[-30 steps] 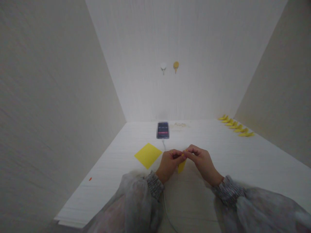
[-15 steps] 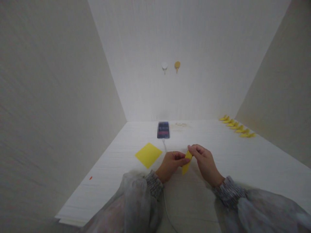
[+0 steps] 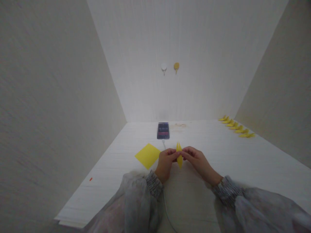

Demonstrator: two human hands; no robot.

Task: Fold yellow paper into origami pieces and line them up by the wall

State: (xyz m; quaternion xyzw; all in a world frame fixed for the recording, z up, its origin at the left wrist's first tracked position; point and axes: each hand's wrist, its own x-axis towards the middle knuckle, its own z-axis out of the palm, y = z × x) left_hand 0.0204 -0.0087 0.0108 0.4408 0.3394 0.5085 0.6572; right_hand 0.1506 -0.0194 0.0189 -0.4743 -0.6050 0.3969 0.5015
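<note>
A small folded yellow paper piece (image 3: 179, 156) stands upright and narrow above the white table (image 3: 243, 161). My left hand (image 3: 166, 161) pinches it from the left and my right hand (image 3: 198, 160) pinches it from the right, fingertips meeting at its middle. A flat yellow paper square (image 3: 148, 155) lies on the table just left of my left hand. Both wrists wear grey gathered sleeves.
A row of several folded yellow paper pieces (image 3: 236, 127) lines the table's far right edge by the wall. A dark phone-like device (image 3: 163, 130) stands at the back centre with a white cable running toward me. Two small hooks (image 3: 170, 67) hang on the back wall. A tiny orange speck (image 3: 90, 179) lies at left.
The folded paper has turned from a slanted hold to an upright one and risen a little. Both hands have drawn closer together around it.
</note>
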